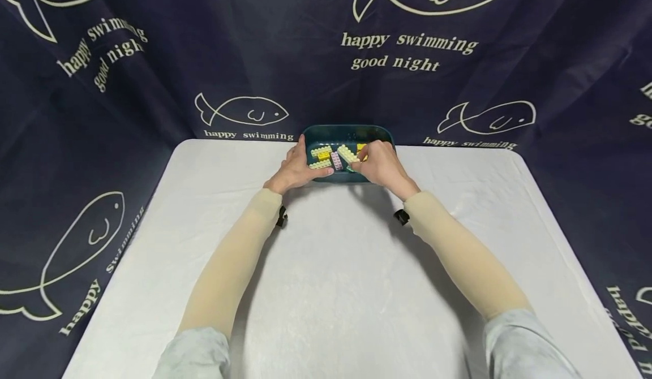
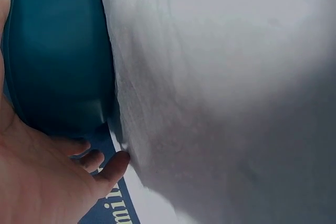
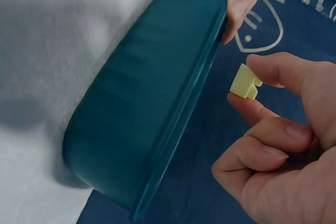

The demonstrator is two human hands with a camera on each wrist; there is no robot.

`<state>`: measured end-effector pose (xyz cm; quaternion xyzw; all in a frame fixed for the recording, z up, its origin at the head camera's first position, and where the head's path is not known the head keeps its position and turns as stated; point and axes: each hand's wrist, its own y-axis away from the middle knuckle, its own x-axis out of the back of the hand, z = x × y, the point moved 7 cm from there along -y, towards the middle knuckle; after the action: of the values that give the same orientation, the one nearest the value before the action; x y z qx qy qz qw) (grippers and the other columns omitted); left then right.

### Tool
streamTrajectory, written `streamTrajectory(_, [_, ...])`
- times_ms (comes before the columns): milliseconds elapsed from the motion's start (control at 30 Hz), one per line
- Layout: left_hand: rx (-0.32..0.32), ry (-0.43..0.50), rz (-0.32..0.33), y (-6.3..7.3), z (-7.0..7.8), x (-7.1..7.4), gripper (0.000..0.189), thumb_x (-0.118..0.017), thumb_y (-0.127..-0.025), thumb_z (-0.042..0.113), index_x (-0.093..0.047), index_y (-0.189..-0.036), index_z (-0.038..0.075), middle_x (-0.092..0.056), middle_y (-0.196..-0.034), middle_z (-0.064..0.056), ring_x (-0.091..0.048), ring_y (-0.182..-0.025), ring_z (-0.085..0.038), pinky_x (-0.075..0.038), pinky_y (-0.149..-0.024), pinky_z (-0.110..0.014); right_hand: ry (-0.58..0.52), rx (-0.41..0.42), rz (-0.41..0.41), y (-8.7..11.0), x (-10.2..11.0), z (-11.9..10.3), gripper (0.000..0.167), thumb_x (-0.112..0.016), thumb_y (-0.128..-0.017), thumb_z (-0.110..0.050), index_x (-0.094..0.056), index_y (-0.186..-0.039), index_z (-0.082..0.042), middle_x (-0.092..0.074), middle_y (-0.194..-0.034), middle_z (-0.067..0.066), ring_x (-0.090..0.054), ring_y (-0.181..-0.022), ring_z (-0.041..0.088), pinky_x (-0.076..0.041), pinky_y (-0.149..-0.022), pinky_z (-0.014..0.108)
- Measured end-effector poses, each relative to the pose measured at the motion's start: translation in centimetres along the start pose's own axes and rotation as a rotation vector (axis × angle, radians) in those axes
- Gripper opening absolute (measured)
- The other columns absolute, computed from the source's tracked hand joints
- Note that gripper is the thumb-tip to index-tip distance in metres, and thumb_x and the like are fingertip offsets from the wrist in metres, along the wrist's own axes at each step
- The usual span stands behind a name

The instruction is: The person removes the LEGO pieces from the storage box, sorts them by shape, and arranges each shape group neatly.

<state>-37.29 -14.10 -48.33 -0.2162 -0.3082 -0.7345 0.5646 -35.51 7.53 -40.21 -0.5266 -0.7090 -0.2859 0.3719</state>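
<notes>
A dark teal plastic tub (image 1: 351,179) with several toy building bricks stands at the table's far edge. My left hand (image 1: 296,167) holds its left end, with the thumb over the near rim and the other fingers down outside the end wall. In the left wrist view the left hand (image 2: 47,174) shows its fingers loosely bent beside the tub (image 2: 60,51). My right hand (image 1: 382,167) is over the tub's right half. Between thumb and index finger the right hand (image 3: 283,129) pinches a pale yellow building brick (image 3: 243,81), with its other fingers curled in.
Inside the tub lie pale yellow bricks (image 1: 321,151), a bright yellow brick (image 1: 324,156) and a pink brick (image 1: 336,160). A white cloth covers the table (image 1: 346,277). Close behind the tub hangs a dark blue curtain (image 1: 305,45) with white fish and lettering.
</notes>
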Motion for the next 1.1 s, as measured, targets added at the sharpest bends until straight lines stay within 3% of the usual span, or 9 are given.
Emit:
streamTrajectory(133, [-0.004, -0.003, 0.003, 0.0, 0.1, 0.2, 0.136, -0.080, -0.092, 0.063, 0.018, -0.175, 0.017, 0.000, -0.186, -0.016, -0.001, -0.174, -0.036, -0.013, -0.139, -0.063, 0.004, 0.030, 0.010, 1.6, 0.0, -0.4, 0.023, -0.083, -0.097, -0.024, -0.085, -0.092, -0.002, -0.059, -0.058, 0.002, -0.043, -0.050, 0.014, -0.041, -0.062, 0.031])
streamTrajectory(267, [-0.012, -0.004, 0.014, 0.1, 0.2, 0.3, 0.136, -0.081, -0.092, 0.061, 0.017, -0.175, 0.016, -0.002, -0.186, -0.018, -0.003, -0.174, -0.037, -0.015, -0.138, -0.064, -0.011, 0.041, 0.009, 2.7, -0.4, -0.4, 0.028, -0.083, -0.096, -0.026, -0.085, -0.110, -0.002, -0.080, -0.087, 0.016, -0.059, -0.064, 0.020, -0.050, -0.070, 0.034])
streamTrajectory(333, [-0.016, -0.002, 0.019, 0.1, 0.3, 0.4, 0.136, -0.081, -0.091, 0.060, 0.016, -0.175, 0.015, -0.003, -0.186, -0.018, -0.003, -0.173, -0.038, -0.015, -0.138, -0.065, -0.022, 0.034, -0.006, 3.2, -0.8, -0.3, 0.032, -0.083, -0.096, -0.028, -0.085, -0.115, -0.002, -0.083, -0.101, 0.018, -0.064, -0.073, 0.024, -0.053, -0.075, 0.037])
streamTrajectory(467, [-0.020, -0.008, 0.019, 0.1, 0.3, 0.4, 0.135, -0.081, -0.092, 0.060, 0.015, -0.175, 0.013, -0.004, -0.185, -0.019, -0.003, -0.173, -0.038, -0.013, -0.138, -0.065, -0.057, 0.026, -0.036, 4.2, -1.7, 0.0, 0.034, -0.083, -0.097, -0.030, -0.084, -0.116, -0.002, -0.083, -0.110, 0.019, -0.071, -0.085, 0.031, -0.058, -0.081, 0.044])
streamTrajectory(533, [-0.020, -0.013, 0.015, 0.1, 0.3, 0.4, 0.135, -0.080, -0.092, 0.061, 0.016, -0.175, 0.013, -0.003, -0.186, -0.018, -0.002, -0.173, -0.038, -0.012, -0.138, -0.065, -0.059, 0.032, -0.038, 4.6, -2.3, -0.1, 0.033, -0.084, -0.096, -0.030, -0.085, -0.113, -0.002, -0.083, -0.108, 0.016, -0.071, -0.086, 0.029, -0.057, -0.082, 0.042])
streamTrajectory(700, [-0.015, -0.023, 0.010, -0.1, 0.4, 0.6, 0.136, -0.079, -0.092, 0.062, 0.018, -0.175, 0.014, -0.001, -0.186, -0.016, -0.001, -0.174, -0.036, -0.011, -0.139, -0.063, -0.031, 0.072, -0.053, 5.0, -4.2, -1.0, 0.028, -0.085, -0.094, -0.028, -0.084, -0.101, -0.001, -0.075, -0.073, 0.009, -0.059, -0.064, 0.019, -0.047, -0.067, 0.031])
streamTrajectory(767, [-0.009, -0.029, 0.007, -0.2, 0.5, 0.5, 0.136, -0.079, -0.093, 0.062, 0.019, -0.175, 0.015, -0.001, -0.186, -0.016, -0.001, -0.174, -0.035, -0.010, -0.139, -0.062, -0.022, 0.082, -0.065, 4.9, -5.1, -1.2, 0.027, -0.085, -0.093, -0.027, -0.084, -0.097, 0.000, -0.074, -0.068, 0.007, -0.058, -0.059, 0.016, -0.046, -0.062, 0.028])
streamTrajectory(1100, [0.005, -0.021, 0.004, -0.1, 0.3, 0.1, 0.137, -0.080, -0.091, 0.062, 0.017, -0.175, 0.015, -0.004, -0.186, -0.018, -0.004, -0.174, -0.037, -0.015, -0.139, -0.062, 0.047, 0.060, -0.089, 5.2, -9.2, -2.5, 0.025, -0.086, -0.092, -0.025, -0.079, -0.081, -0.003, -0.079, -0.081, 0.009, -0.067, -0.071, 0.023, -0.054, -0.069, 0.037])
